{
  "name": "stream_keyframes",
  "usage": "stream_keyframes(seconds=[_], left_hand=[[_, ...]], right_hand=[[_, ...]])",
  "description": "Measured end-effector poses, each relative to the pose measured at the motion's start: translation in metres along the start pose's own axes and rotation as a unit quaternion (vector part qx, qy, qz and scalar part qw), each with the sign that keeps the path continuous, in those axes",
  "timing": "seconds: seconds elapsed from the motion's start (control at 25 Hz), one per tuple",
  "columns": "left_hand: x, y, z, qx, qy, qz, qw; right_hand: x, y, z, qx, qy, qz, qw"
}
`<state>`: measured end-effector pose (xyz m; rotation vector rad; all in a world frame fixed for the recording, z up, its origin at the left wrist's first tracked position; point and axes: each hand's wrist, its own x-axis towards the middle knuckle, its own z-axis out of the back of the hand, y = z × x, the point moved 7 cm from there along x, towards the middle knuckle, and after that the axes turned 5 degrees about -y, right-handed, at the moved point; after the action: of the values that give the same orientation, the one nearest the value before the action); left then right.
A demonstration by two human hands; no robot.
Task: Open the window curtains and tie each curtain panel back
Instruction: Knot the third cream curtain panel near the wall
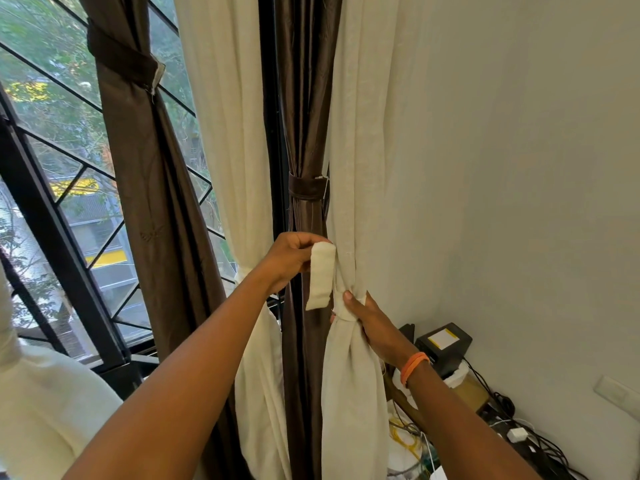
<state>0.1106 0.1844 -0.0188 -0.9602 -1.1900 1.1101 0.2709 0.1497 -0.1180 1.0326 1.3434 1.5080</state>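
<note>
**Cream tie-back being wrapped around the right-hand cream panel**

The cream curtain panel (353, 188) is hanging with its long axis running from twelve o'clock down to six o'clock, close against the white wall (519, 168). Low on its length it is being cinched into a narrow waist, with the cloth spreading out again below.

The right hand (372, 323) is gripping that waist from the four o'clock side. Its fingers are curling shut around the gathered fabric and the band of the cream tie-back (322, 277) circling it, the thumb pressing on the front of the bundle at the top of the grip. An orange wristband (414, 367) is sitting on that wrist.

The left hand (294, 259) is reaching in from seven o'clock and hovering at ten o'clock of the waist. Its fingers are pinching closed on the upper end of the tie-back's loose strip. That strip is dangling almost straight down, top at twelve and free end at six, lying just beside the panel's left edge and ending level with the right thumb.

Behind it, a brown curtain (306, 116) is standing already bound by a brown tie (308, 188). At ten o'clock, another brown panel (145, 168) is hanging tied across the window (45, 133).
</note>
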Motion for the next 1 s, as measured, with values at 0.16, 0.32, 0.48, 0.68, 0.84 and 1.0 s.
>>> stream_keyframes(seconds=[0.16,0.32,0.48,0.68,0.84,1.0], left_hand=[[-0.007,0.006,-0.012,-0.111,0.040,0.053,0.992],[-0.011,-0.001,-0.046,-0.048,0.061,0.044,0.996],[-0.001,-0.008,-0.059,-0.018,-0.031,-0.007,0.999],[0.007,0.007,-0.051,-0.013,-0.046,-0.020,0.999],[0.003,0.004,-0.064,-0.017,-0.002,-0.028,0.999],[-0.008,0.015,-0.059,-0.033,0.018,0.001,0.999]], right_hand=[[0.002,-0.001,0.002,0.011,0.034,0.011,0.999],[0.007,0.011,-0.011,-0.069,0.065,0.054,0.994],[0.011,0.018,-0.016,-0.132,0.026,0.087,0.987],[-0.014,0.058,0.040,-0.019,-0.236,0.210,0.949],[-0.020,0.080,0.050,0.094,-0.273,0.195,0.937],[-0.029,0.091,0.069,0.110,-0.335,0.191,0.916]])
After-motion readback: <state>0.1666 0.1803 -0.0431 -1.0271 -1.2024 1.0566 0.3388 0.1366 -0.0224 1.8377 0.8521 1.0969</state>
